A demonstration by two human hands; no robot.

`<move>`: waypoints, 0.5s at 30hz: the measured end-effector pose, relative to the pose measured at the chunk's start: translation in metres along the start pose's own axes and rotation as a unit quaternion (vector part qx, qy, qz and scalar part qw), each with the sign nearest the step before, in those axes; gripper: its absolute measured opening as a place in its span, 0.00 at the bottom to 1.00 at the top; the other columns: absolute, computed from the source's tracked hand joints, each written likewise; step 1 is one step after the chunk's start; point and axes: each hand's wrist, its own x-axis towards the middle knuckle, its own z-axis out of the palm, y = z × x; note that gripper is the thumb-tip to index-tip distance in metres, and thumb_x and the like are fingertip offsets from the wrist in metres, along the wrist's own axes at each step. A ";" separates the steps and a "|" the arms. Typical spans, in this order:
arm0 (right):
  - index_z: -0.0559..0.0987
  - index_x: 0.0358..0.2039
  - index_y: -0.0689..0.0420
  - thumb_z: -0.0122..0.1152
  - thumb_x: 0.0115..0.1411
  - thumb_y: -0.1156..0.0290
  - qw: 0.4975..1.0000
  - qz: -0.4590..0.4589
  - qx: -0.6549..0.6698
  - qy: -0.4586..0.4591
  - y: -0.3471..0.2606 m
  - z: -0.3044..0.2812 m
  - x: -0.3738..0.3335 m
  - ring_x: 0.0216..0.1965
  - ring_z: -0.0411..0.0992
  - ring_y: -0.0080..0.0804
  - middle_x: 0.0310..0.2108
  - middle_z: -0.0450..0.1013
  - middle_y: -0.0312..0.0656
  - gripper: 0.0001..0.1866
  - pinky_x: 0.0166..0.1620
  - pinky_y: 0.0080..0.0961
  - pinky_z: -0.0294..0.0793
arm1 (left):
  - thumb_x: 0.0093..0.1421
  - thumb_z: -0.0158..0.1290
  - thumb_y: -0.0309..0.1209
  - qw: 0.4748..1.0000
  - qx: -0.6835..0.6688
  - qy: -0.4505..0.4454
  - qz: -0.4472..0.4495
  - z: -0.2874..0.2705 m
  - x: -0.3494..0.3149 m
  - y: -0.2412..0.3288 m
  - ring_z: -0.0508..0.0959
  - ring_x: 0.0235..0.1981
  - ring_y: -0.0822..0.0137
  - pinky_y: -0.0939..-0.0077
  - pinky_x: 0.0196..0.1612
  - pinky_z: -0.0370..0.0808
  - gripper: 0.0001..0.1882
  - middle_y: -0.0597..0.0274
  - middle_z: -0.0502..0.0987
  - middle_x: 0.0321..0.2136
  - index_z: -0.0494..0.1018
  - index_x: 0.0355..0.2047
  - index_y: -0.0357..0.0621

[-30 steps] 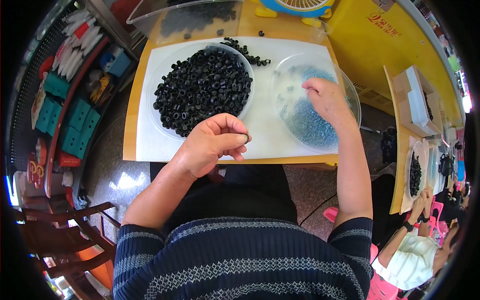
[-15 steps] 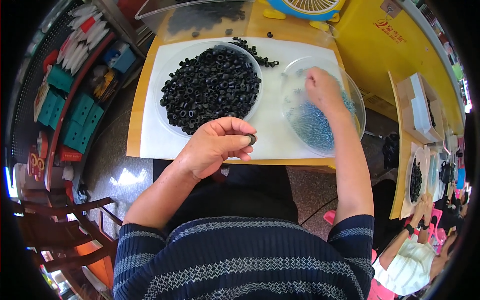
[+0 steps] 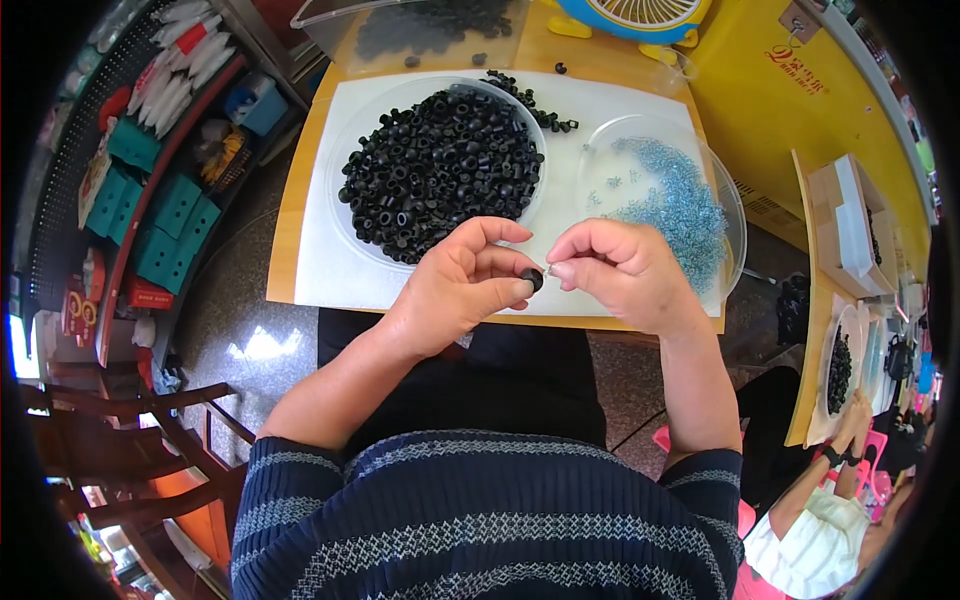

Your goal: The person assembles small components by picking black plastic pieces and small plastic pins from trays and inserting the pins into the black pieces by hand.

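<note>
Between the thumb and fingers of my left hand (image 3: 445, 285) is a small round black cap (image 3: 534, 280). My right hand (image 3: 635, 278) pinches a tiny pale, shiny piece (image 3: 547, 271) right at the cap's edge; its exact kind is too small to make out. Both hands meet above the table's front edge. Beyond my left hand, a clear round dish (image 3: 338, 222) holds a heap of black caps (image 3: 440, 170). Past my right hand, another clear dish (image 3: 738, 235) holds many tiny bluish, see-through pieces (image 3: 680, 220).
White sheet (image 3: 565, 200) covers the wooden table. Loose black parts (image 3: 535, 100) lie beside the left dish. At the back stand a clear bin (image 3: 430, 35) and a blue-yellow fan (image 3: 640, 15). A person (image 3: 815, 530) works at another table to the right.
My right hand has come from the dish of bluish pieces to my left hand, now with a tiny piece in its pinch. The left hand still holds the black cap.
</note>
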 end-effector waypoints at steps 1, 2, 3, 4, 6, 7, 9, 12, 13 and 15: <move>0.74 0.29 0.63 0.55 0.51 0.78 1.000 -0.005 -0.023 0.002 -0.002 0.003 -0.001 0.26 0.68 0.17 0.23 0.71 0.34 0.04 0.31 0.14 0.67 | 0.52 0.52 0.21 1.000 0.000 -0.001 0.000 0.001 -0.001 0.001 0.72 0.33 0.74 0.80 0.36 0.71 0.20 0.61 0.72 0.32 0.60 0.45 0.39; 0.74 0.29 0.63 0.55 0.51 0.78 1.000 -0.006 -0.024 0.002 0.000 0.005 -0.001 0.26 0.68 0.17 0.23 0.71 0.34 0.04 0.31 0.14 0.67 | 0.51 0.52 0.21 0.999 0.030 0.000 0.013 0.003 -0.001 0.001 0.72 0.34 0.75 0.81 0.37 0.70 0.20 0.61 0.72 0.32 0.60 0.45 0.39; 0.74 0.29 0.61 0.55 0.51 0.76 0.997 -0.043 -0.065 0.013 0.002 0.008 -0.001 0.26 0.68 0.19 0.23 0.71 0.36 0.04 0.30 0.16 0.68 | 0.51 0.52 0.21 0.998 0.060 0.002 0.025 0.004 -0.002 0.001 0.71 0.35 0.76 0.82 0.37 0.69 0.21 0.61 0.72 0.33 0.60 0.45 0.39; 0.74 0.28 0.59 0.56 0.50 0.75 0.991 -0.080 -0.105 0.024 0.004 0.010 -0.001 0.25 0.68 0.21 0.23 0.71 0.39 0.04 0.29 0.18 0.68 | 0.51 0.52 0.21 0.998 0.060 0.000 0.027 0.005 -0.003 0.001 0.71 0.35 0.76 0.82 0.37 0.69 0.21 0.61 0.72 0.33 0.60 0.45 0.39; 0.73 0.27 0.60 0.57 0.50 0.75 0.992 -0.074 -0.101 0.018 0.002 0.012 -0.002 0.25 0.67 0.18 0.23 0.71 0.35 0.04 0.29 0.16 0.67 | 0.51 0.52 0.20 0.996 0.082 0.016 0.019 0.007 -0.006 0.002 0.71 0.36 0.76 0.83 0.38 0.69 0.21 0.61 0.72 0.33 0.60 0.45 0.39; 0.73 0.27 0.60 0.58 0.51 0.76 0.993 -0.069 -0.096 0.010 0.002 0.012 -0.002 0.25 0.65 0.15 0.22 0.70 0.32 0.04 0.28 0.14 0.65 | 0.51 0.52 0.20 0.996 0.082 0.015 0.020 0.008 -0.006 0.001 0.71 0.36 0.76 0.83 0.38 0.69 0.21 0.61 0.72 0.33 0.60 0.45 0.39; 0.72 0.27 0.60 0.58 0.51 0.76 0.999 -0.036 -0.038 -0.009 0.005 0.012 -0.002 0.25 0.65 0.15 0.23 0.69 0.30 0.05 0.28 0.13 0.65 | 0.51 0.52 0.20 0.997 0.078 0.005 0.025 0.007 -0.007 0.000 0.71 0.36 0.76 0.83 0.39 0.69 0.21 0.61 0.72 0.33 0.60 0.46 0.39; 0.71 0.28 0.59 0.59 0.50 0.73 0.996 0.006 0.084 -0.039 0.018 0.013 -0.002 0.25 0.64 0.14 0.23 0.68 0.30 0.07 0.28 0.13 0.64 | 0.52 0.52 0.20 0.998 0.052 -0.031 0.019 0.009 -0.012 0.005 0.71 0.36 0.76 0.83 0.39 0.69 0.20 0.61 0.72 0.33 0.60 0.45 0.38; 0.71 0.28 0.59 0.60 0.50 0.71 0.988 0.014 0.149 -0.049 0.021 0.014 -0.003 0.26 0.64 0.14 0.23 0.68 0.30 0.08 0.28 0.14 0.65 | 0.52 0.52 0.20 0.998 0.051 -0.030 0.019 0.009 -0.013 0.007 0.71 0.36 0.76 0.83 0.39 0.69 0.20 0.61 0.72 0.33 0.60 0.45 0.38; 0.71 0.28 0.59 0.60 0.50 0.70 0.982 0.030 0.177 -0.066 0.024 0.017 -0.001 0.26 0.64 0.14 0.23 0.68 0.30 0.09 0.28 0.13 0.64 | 0.52 0.51 0.20 0.999 0.002 -0.049 0.023 0.010 -0.016 0.008 0.71 0.35 0.77 0.84 0.39 0.69 0.16 0.63 0.72 0.33 0.64 0.42 0.38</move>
